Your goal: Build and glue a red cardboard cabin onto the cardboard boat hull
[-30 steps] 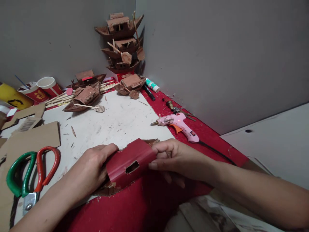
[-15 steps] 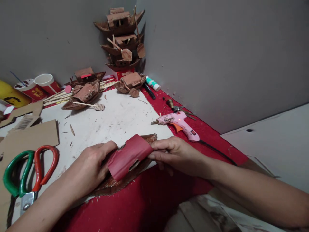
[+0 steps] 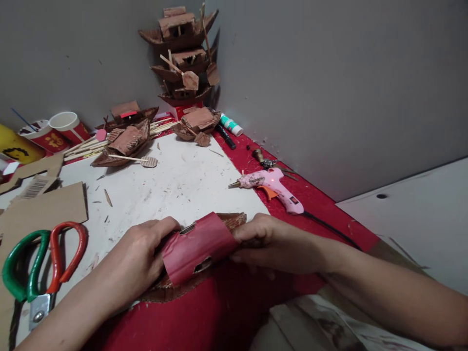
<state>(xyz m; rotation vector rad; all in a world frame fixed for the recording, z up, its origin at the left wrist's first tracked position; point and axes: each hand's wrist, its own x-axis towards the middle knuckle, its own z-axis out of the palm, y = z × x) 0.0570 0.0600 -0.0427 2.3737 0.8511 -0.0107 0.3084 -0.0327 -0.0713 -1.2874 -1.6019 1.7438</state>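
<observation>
A small brown cardboard model boat (image 3: 171,291) lies at the table's near edge, pointing up to the right. Over its middle arches a red cardboard canopy (image 3: 199,248) with a cut-out window on each side. My left hand (image 3: 144,256) is closed on the canopy's left end, its thumb along the upper edge; the other fingers are partly hidden behind the canopy. At the right end my right hand (image 3: 263,243) grips the canopy's edge between thumb and fingers, close to the boat's tip. The canopy's underside is out of sight.
Scissors (image 3: 38,307) with green and red handles lie at left beside cardboard pieces (image 3: 54,207). A pink glue gun (image 3: 272,185) rests at right, its cord trailing. Finished boats (image 3: 122,141), wooden sticks (image 3: 82,148), paper cups (image 3: 69,124) and a glue stick (image 3: 231,125) stand behind.
The boat and canopy have shifted slightly right and nearer to me, with the canopy tilted so its near window shows more. Both hands moved along and keep their hold.
</observation>
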